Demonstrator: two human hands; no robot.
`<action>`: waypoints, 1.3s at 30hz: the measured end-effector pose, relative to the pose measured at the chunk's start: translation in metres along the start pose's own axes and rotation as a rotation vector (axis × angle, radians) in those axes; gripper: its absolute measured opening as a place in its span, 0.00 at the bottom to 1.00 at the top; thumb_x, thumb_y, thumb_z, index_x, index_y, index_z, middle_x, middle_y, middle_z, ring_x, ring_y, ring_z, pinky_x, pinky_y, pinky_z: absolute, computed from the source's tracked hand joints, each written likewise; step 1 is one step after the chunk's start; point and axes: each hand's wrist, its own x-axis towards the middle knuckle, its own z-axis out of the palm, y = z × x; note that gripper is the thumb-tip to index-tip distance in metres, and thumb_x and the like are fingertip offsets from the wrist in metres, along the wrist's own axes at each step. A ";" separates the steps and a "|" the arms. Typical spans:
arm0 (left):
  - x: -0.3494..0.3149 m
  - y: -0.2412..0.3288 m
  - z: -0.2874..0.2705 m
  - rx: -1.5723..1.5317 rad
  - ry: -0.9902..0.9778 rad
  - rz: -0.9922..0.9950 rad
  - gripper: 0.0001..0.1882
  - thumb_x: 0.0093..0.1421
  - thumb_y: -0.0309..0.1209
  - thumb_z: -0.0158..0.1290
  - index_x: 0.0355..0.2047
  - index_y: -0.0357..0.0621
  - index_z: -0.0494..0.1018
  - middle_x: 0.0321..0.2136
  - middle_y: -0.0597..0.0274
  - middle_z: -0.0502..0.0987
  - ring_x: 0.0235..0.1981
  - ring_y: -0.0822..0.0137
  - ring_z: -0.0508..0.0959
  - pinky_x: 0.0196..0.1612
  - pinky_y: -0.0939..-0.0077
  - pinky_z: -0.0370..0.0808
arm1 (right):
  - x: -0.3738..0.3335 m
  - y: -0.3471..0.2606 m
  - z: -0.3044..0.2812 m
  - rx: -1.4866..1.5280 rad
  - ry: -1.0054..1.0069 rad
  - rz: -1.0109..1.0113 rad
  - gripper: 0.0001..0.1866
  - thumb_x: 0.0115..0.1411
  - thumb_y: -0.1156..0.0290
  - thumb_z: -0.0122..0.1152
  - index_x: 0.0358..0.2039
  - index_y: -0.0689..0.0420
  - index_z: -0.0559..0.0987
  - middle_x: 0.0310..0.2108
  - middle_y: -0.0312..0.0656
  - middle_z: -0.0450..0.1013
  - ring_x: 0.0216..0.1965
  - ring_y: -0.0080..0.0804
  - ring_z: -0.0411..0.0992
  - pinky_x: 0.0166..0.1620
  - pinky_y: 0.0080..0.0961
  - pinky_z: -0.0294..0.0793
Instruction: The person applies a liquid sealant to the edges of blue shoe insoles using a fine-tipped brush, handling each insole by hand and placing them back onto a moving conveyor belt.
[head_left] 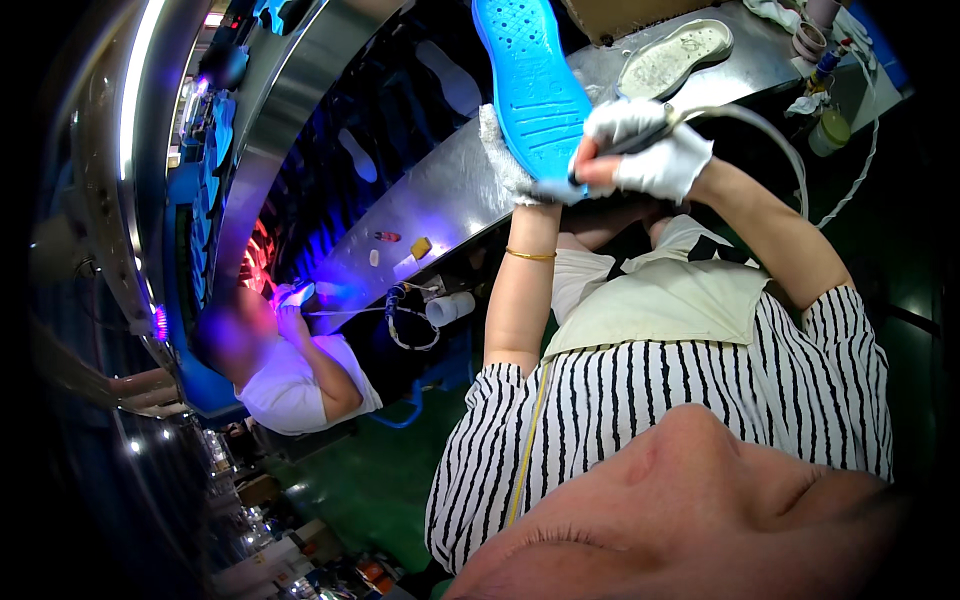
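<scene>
A bright blue shoe sole (545,110) is tilted up in front of me, its grooved and dotted face toward me. My left hand (497,160), in a white glove, grips its left edge near the lower end. Partly bare fingertips show on my white-gloved right hand (650,160), which is closed around a dark pen-shaped tool (648,138). From the tool's rear runs a pale hose (775,135). Its front end is at the sole's lower right edge; motion blur hides the tip and whether it touches. Beyond my right hand lies an off-white sole (680,58).
A metal worktop (440,205) runs along a conveyor carrying dark and blue soles. To the left, another person in a white shirt (310,385) works under purple light. At the right stand a small jar (828,132) and cups (812,40). A white roll (450,308) is near the worktop's edge.
</scene>
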 end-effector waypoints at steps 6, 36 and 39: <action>0.002 -0.011 -0.014 0.090 0.022 0.051 0.34 0.58 0.55 0.38 0.55 0.41 0.60 0.51 0.50 0.66 0.48 0.56 0.69 0.55 0.61 0.64 | 0.012 0.009 -0.009 -0.669 0.206 -0.599 0.08 0.44 0.79 0.62 0.26 0.58 0.74 0.24 0.41 0.69 0.25 0.35 0.69 0.30 0.25 0.68; -0.010 -0.020 -0.012 0.043 0.030 0.085 0.30 0.61 0.48 0.39 0.56 0.39 0.59 0.50 0.53 0.68 0.48 0.59 0.71 0.53 0.64 0.66 | 0.032 0.014 -0.010 -0.411 0.267 -0.478 0.07 0.46 0.76 0.65 0.25 0.61 0.76 0.21 0.41 0.72 0.22 0.25 0.71 0.27 0.19 0.71; -0.022 -0.016 0.009 -0.079 -0.096 -0.058 0.35 0.60 0.55 0.36 0.58 0.40 0.56 0.52 0.48 0.66 0.49 0.54 0.70 0.53 0.59 0.67 | 0.033 0.012 -0.042 -0.155 0.329 -0.164 0.05 0.52 0.73 0.62 0.29 0.60 0.76 0.23 0.38 0.73 0.25 0.21 0.73 0.29 0.16 0.72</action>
